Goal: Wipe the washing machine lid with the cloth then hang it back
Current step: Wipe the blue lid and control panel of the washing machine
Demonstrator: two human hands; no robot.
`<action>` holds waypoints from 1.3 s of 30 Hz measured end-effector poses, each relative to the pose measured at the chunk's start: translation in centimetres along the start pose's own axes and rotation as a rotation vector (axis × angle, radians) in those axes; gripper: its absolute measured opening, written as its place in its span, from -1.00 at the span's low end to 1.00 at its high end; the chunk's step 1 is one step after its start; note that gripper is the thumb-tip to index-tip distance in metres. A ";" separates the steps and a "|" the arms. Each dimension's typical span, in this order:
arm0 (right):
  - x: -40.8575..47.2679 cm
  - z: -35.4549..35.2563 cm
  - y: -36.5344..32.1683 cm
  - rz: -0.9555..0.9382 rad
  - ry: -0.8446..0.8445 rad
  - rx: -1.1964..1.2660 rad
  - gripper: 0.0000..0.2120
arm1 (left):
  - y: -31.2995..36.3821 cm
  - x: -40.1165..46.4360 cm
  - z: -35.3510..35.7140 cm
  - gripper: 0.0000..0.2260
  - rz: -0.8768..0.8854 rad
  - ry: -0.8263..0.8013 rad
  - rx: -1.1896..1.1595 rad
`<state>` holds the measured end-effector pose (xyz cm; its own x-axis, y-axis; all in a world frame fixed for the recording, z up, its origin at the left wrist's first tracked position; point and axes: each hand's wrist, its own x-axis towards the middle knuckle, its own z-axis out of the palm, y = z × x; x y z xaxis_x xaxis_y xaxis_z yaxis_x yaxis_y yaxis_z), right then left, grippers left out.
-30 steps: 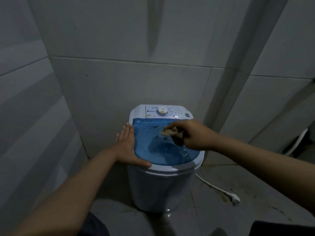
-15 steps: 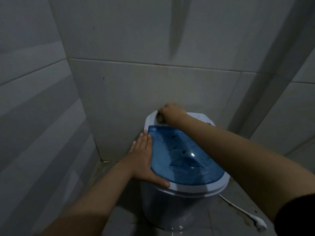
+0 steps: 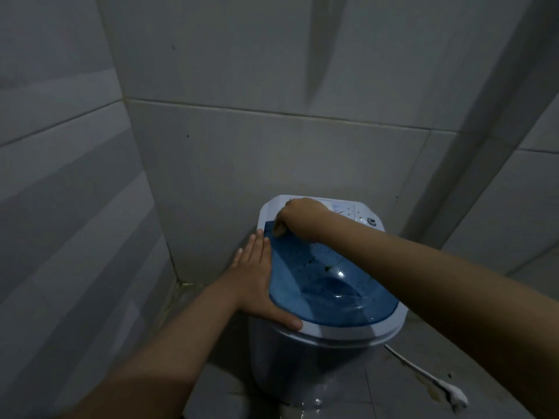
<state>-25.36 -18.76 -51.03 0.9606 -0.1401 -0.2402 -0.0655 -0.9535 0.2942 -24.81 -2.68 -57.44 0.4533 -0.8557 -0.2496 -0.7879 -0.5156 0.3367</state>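
Note:
A small white washing machine (image 3: 302, 364) stands in a tiled corner, topped by a translucent blue lid (image 3: 320, 285) with dark specks on it. My right hand (image 3: 298, 217) is at the lid's far left corner, fingers closed on a small brownish cloth (image 3: 279, 232) that presses on the blue surface; most of the cloth is hidden under the hand. My left hand (image 3: 257, 279) lies flat with fingers straight against the machine's left rim, thumb on the front edge.
A white control panel (image 3: 354, 214) with a button sits behind the lid. Grey tiled walls close in on the left and behind. A white cord and plug (image 3: 453, 396) lie on the stained floor to the right.
My right hand with the cloth went from mid-lid to the back panel, then came down onto the lid's far left corner. My left hand stayed on the left rim.

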 end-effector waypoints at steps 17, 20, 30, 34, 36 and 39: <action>1.8 1.2 5.1 0.154 0.109 -0.002 -0.68 | -0.4 0.5 0.3 0.38 0.008 -0.001 -0.023; 1.0 1.1 5.4 0.120 0.125 -0.008 -0.66 | -0.3 0.4 0.3 0.38 0.008 -0.005 -0.018; -1.3 1.1 3.5 0.056 0.087 -0.205 -0.64 | -0.2 0.4 0.2 0.37 0.003 0.002 -0.011; -2.2 1.2 3.6 -0.017 0.085 -0.228 -0.64 | -0.2 0.3 0.2 0.37 0.000 0.002 -0.010; -2.5 1.4 3.9 -0.027 0.087 -0.194 -0.61 | -0.1 0.1 0.1 0.37 -0.001 0.003 -0.010; -2.9 1.9 4.8 -0.047 0.122 -0.134 -0.51 | 0.0 0.0 0.0 0.36 0.001 0.001 -0.019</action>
<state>-28.98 -23.43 -50.70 0.9879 -0.0549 -0.1448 0.0091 -0.9129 0.4081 -24.82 -2.67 -57.46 0.4527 -0.8565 -0.2480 -0.7805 -0.5151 0.3543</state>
